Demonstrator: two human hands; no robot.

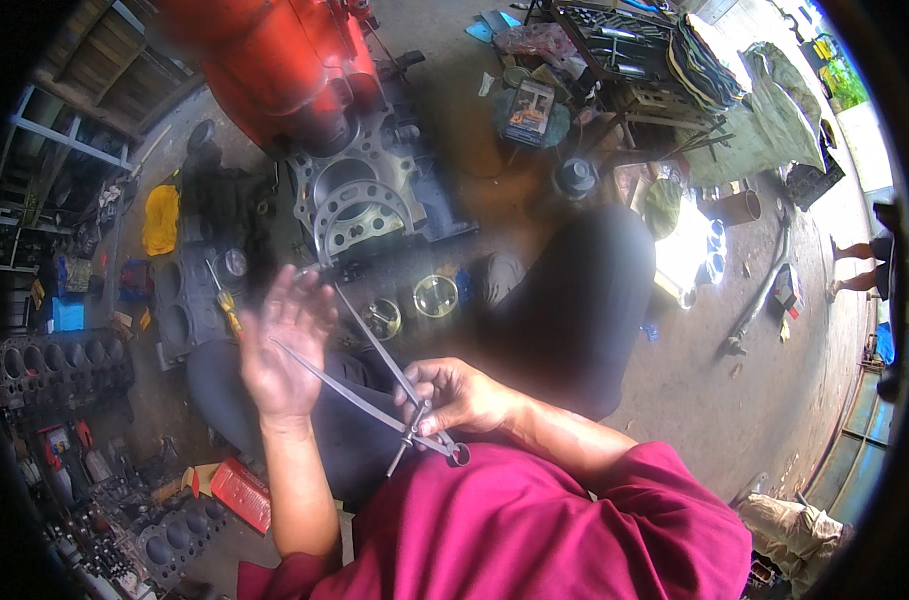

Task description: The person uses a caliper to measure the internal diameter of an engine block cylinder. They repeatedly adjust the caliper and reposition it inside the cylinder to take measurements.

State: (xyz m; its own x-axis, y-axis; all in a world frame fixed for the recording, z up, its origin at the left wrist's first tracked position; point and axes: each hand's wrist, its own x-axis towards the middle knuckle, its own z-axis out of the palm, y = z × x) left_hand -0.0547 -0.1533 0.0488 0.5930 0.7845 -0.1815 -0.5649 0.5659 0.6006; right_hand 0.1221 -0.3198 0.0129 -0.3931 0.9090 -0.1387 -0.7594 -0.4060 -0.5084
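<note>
My right hand (462, 396) grips a metal spring caliper (378, 413) near its hinge and adjusting screw, in front of my maroon shirt. The two long, thin legs spread apart toward the upper left. My left hand (287, 350) is raised palm up beside the tips, fingers stretched out and slightly blurred; one leg's end crosses in front of its palm. Beyond my fingers lies a grey metal engine part (360, 185) with a big round bore and a holed, ring-like plate on it. Two round, piston-like metal parts (436, 295) sit just past the caliper.
A large red machine body (275, 70) stands at the far side. Engine blocks (63, 362) line the left, near a red box (241, 494). A yellow-handled tool (227, 300) rests on a block. Toolbox (615, 45) and bowl-like part (576, 177) are far right; a metal pipe (760, 305) lies nearer.
</note>
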